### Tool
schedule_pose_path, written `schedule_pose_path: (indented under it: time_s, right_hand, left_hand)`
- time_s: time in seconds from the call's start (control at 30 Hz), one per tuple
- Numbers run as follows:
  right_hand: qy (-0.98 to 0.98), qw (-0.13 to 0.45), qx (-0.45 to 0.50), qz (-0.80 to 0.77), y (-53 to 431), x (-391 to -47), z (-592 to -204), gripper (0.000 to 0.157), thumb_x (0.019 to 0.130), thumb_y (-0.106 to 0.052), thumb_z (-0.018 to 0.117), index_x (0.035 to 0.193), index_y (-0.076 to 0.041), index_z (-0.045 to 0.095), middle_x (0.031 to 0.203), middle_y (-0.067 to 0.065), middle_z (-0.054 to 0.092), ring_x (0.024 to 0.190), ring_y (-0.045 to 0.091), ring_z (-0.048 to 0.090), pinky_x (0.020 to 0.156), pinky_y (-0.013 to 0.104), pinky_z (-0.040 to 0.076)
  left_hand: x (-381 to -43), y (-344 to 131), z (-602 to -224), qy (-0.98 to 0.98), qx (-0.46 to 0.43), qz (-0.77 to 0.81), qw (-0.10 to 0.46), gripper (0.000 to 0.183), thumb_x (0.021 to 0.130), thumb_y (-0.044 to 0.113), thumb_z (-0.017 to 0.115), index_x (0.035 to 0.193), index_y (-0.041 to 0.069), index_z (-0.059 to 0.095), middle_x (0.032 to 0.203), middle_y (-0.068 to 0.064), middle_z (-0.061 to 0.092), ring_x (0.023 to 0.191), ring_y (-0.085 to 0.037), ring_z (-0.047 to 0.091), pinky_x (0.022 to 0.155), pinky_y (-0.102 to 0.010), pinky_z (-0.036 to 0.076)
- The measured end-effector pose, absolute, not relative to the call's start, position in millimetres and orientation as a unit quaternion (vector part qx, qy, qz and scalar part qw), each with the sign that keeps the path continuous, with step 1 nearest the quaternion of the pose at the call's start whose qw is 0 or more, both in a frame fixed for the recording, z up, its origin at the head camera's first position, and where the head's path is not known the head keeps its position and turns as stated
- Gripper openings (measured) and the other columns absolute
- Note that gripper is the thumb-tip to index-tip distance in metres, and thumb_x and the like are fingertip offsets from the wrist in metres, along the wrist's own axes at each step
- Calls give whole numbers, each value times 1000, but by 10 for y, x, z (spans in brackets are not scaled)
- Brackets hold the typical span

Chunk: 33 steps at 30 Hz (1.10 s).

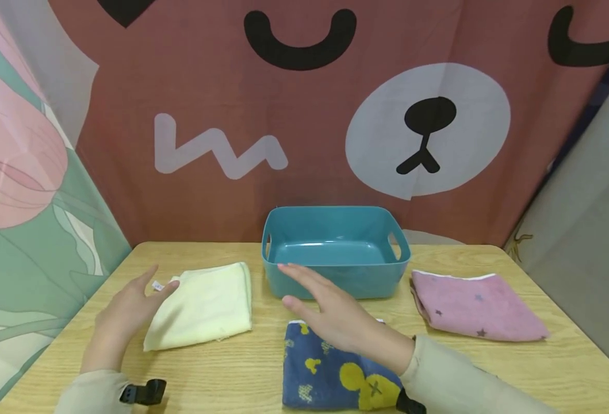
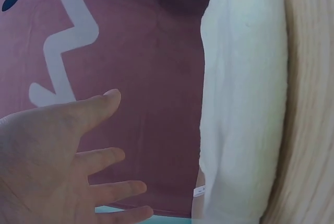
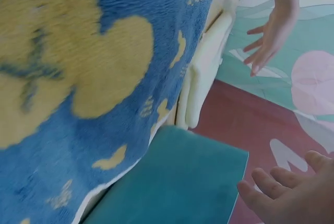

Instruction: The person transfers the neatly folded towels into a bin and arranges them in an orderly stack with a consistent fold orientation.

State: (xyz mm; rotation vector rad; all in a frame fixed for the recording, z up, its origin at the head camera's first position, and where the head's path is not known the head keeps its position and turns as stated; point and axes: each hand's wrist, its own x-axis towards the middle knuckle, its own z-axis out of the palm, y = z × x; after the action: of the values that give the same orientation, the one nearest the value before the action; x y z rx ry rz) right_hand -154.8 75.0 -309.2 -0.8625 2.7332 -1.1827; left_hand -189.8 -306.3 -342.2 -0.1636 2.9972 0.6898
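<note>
My left hand (image 1: 128, 307) hovers at the left edge of a folded pale yellow towel (image 1: 206, 305), fingers spread and holding nothing. In the left wrist view its thumb and fingers (image 2: 115, 187) stand apart beside the towel's thick fold. Over a folded blue towel with yellow patterns (image 1: 314, 374) is my right hand (image 1: 335, 313), its fingers extended toward the teal bin and nothing in its grasp. That hand and forearm hide part of the blue towel in the head view. The teal plastic bin (image 1: 335, 282), with handle holes at its ends, stands behind the blue towel with a bare floor inside.
A folded pink towel with stars (image 1: 480, 307) lies on the right of the wooden table (image 1: 221, 374). Behind the table hangs a reddish-brown curtain (image 1: 206, 207) with a bear print; a flowered curtain (image 1: 14, 264) hangs at the left, a pale one (image 1: 583, 230) at the right.
</note>
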Motion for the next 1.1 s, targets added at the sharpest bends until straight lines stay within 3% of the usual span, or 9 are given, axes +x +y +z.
schedule_pose_path:
  time_s: [0.2, 0.43, 0.53, 0.77, 1.1]
  right_hand:
    - [876, 46, -269, -397, 553, -1635, -3079, 55, 100, -61, 42, 151, -49, 28, 157, -15, 28, 145, 16, 26, 111, 56, 29]
    - [859, 74, -233, -450, 308, -1725, -3076, 56, 99, -59, 45, 151, -40, 36, 153, -9, 40, 135, 20, 44, 102, 53, 41]
    - [856, 81, -226, -458, 194, -1765, -3085, 57, 100, -58, 46, 151, -35, 38, 152, -7, 41, 133, 21, 46, 100, 51, 43]
    - [855, 81, -233, -457, -93, -1866, -3133, 56, 101, -53, 47, 151, -27, 42, 154, -7, 39, 133, 29, 47, 105, 49, 40]
    - [892, 67, -204, -397, -422, -1972, -3242, 54, 101, -52, 47, 147, -23, 48, 146, -1, 51, 128, 23, 53, 105, 43, 41]
  left_hand:
    - [-1904, -3067, -3444, 971, -59, 228, 36, 100, 90, 80, 31, 159, 12, 5, 152, -38, 19, 130, -64, 26, 84, -79, 31]
    - [-1939, -3068, -3512, 965, -51, 251, 48, 99, 94, 74, 34, 158, 5, 5, 150, -39, 23, 131, -62, 28, 94, -74, 32]
    - [-1944, -3066, -3529, 964, -51, 257, 48, 97, 95, 72, 35, 158, 4, 6, 148, -39, 29, 130, -60, 33, 94, -72, 33]
    - [-1955, -3052, -3557, 964, -49, 257, 52, 96, 97, 68, 39, 156, -2, 11, 143, -39, 36, 128, -58, 37, 96, -71, 33]
    - [-1970, -3026, -3610, 961, -42, 260, 81, 97, 98, 61, 45, 150, -14, 14, 141, -43, 32, 127, -61, 35, 96, -72, 34]
